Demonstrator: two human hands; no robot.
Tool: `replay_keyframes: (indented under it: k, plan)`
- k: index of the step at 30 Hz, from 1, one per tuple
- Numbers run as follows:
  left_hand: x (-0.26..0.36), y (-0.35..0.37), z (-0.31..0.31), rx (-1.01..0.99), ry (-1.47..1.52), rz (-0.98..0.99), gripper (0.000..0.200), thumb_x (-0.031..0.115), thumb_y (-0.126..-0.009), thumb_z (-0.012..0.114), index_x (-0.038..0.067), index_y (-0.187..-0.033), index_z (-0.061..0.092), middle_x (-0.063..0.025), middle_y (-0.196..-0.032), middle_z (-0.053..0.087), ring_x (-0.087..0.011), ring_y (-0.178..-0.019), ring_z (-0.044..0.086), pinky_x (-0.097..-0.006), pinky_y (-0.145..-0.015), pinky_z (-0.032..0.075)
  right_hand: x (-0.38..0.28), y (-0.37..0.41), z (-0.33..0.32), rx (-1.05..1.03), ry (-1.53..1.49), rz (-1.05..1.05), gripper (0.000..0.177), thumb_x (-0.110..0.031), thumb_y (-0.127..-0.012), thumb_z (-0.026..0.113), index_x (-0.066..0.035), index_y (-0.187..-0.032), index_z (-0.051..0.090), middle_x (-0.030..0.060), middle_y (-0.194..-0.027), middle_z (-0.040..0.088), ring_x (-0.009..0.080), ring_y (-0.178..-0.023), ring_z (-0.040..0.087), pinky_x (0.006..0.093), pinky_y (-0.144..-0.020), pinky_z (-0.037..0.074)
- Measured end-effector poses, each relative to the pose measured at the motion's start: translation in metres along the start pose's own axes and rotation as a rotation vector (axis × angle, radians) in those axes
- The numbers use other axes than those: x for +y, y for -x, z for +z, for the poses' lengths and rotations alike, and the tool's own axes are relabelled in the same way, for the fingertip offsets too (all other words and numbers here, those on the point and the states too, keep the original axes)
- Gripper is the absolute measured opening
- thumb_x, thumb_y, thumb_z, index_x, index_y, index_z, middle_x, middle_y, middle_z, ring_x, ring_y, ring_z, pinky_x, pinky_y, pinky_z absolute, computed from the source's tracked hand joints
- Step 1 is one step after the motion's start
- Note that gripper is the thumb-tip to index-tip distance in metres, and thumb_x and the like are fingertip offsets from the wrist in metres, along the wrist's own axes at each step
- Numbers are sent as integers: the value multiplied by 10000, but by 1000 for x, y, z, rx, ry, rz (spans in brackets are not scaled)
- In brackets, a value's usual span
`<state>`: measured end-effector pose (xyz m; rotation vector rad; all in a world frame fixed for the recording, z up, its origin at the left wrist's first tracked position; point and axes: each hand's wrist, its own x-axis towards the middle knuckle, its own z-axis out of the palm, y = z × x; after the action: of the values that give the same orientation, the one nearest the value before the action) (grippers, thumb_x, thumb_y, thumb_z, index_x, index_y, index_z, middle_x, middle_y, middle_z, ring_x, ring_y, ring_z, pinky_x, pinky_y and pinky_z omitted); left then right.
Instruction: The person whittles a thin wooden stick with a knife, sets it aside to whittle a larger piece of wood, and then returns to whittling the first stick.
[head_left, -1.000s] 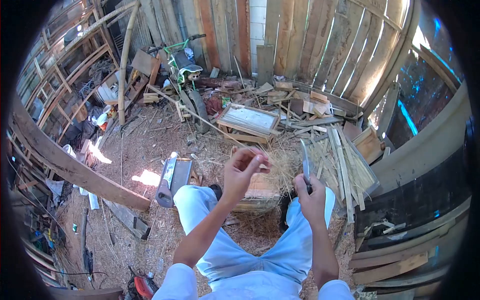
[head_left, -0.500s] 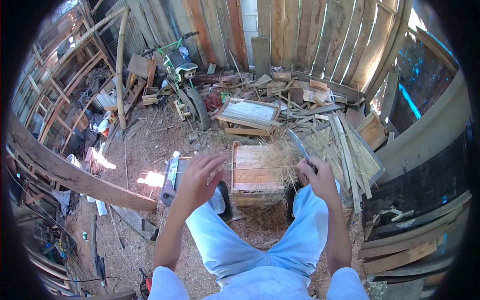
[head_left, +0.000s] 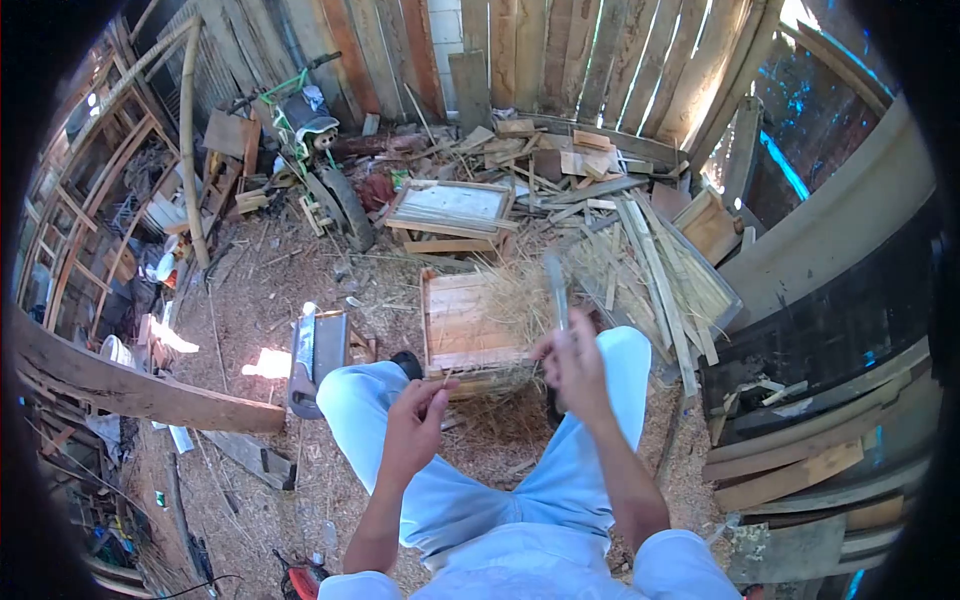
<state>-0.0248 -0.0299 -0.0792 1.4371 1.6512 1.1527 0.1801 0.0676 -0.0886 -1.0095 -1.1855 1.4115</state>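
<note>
My left hand (head_left: 415,425) is closed in a pinch over my left thigh, gripping the end of a thin straw-coloured strip (head_left: 449,381). Most of the strip's length is hard to make out. In my right hand (head_left: 580,370) is a knife (head_left: 556,285), its blurred blade pointing up and away from me. Between my knees stands a wooden crate (head_left: 432,325) with a slatted top. Fine curled shavings (head_left: 515,305) are heaped over its right side, just left of the knife.
A handsaw (head_left: 303,350) lies on a low stand left of my knee. Beyond the crate are a framed panel (head_left: 450,203), scrap wood (head_left: 590,165) and a small motorbike (head_left: 320,160). Long slats (head_left: 660,275) lie at the right. A beam (head_left: 150,385) crosses the left side.
My left hand has come down and toward me, its fingers closing from spread to pinched. My right hand has drawn in to the left with the knife. The view has shifted to the right.
</note>
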Motion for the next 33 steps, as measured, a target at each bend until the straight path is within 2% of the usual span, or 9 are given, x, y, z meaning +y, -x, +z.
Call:
replay_keyframes:
  k: [2, 6, 8, 14, 16, 22, 25, 30, 33]
  plan:
    - [3, 0, 4, -18, 343, -304, 178, 83, -909, 550, 22, -1051, 640, 8, -765, 501, -63, -624, 420, -211, -550, 349, 4, 15, 13, -215, -153, 194, 467, -255, -967, 433, -60, -1359, 270, 41, -787, 568, 20, -499, 361, 151, -416, 302]
    - [-2, 1, 10, 62, 392, -285, 157, 138, -885, 606, 14, -978, 629, 22, -597, 509, -26, -446, 399, -180, -376, 302, 11, 23, 26, -499, -358, 407, 441, -253, -980, 410, -81, -1370, 296, 39, -842, 578, 23, -514, 376, 153, -429, 310]
    - [-1, 4, 7, 40, 498, -365, 109, 110, -868, 630, 9, -904, 615, 32, -629, 530, -23, -489, 446, -185, -396, 320, 11, 18, 30, -671, -414, 471, 414, -242, -977, 418, -79, -1350, 336, 31, -867, 558, 23, -520, 375, 144, -430, 306]
    - [-8, 11, 14, 105, 478, -339, 97, 99, -867, 628, 13, -908, 608, 18, -679, 563, -23, -551, 481, -179, -465, 365, 21, 13, 29, -674, -364, 484, 401, -246, -964, 465, -51, -1313, 436, 29, -818, 574, 26, -526, 433, 168, -435, 357]
    - [-7, 13, 20, 105, 434, -254, 88, 111, -862, 637, 37, -900, 607, 38, -635, 531, -12, -507, 425, -182, -422, 306, 16, 18, 30, -765, -255, 477, 383, -236, -965, 464, -34, -1291, 457, 34, -783, 588, 35, -523, 452, 173, -439, 365]
    - [-13, 26, 28, 96, 467, -161, 79, 70, -845, 652, 19, -877, 601, 36, -724, 553, -11, -612, 453, -176, -527, 344, 17, 32, 28, -695, -135, 423, 296, -170, -956, 486, 8, -1188, 529, 31, -761, 570, 38, -501, 402, 178, -431, 304]
    - [-22, 36, 29, 76, 372, -153, 72, 67, -843, 653, 26, -879, 607, 40, -730, 540, -10, -618, 451, -175, -531, 344, 13, 31, 22, -497, -310, 525, 319, -154, -954, 477, 18, -1220, 516, 20, -700, 537, 28, -468, 371, 176, -405, 293]
    - [-25, 38, 32, 146, 246, -31, 62, 29, -817, 662, 12, -852, 614, 11, -728, 501, -34, -586, 452, -185, -500, 344, 21, 34, 23, -639, -268, 638, 330, -176, -952, 487, 15, -1220, 515, 9, -684, 510, 24, -469, 370, 166, -406, 286]
    - [-15, 42, 32, 197, 52, 59, 66, 7, -803, 663, 1, -847, 614, -19, -726, 489, -59, -565, 463, -198, -482, 354, 8, 36, 27, -564, -275, 654, 240, -196, -950, 502, 0, -1054, 591, -9, -694, 504, 14, -485, 368, 167, -400, 243]
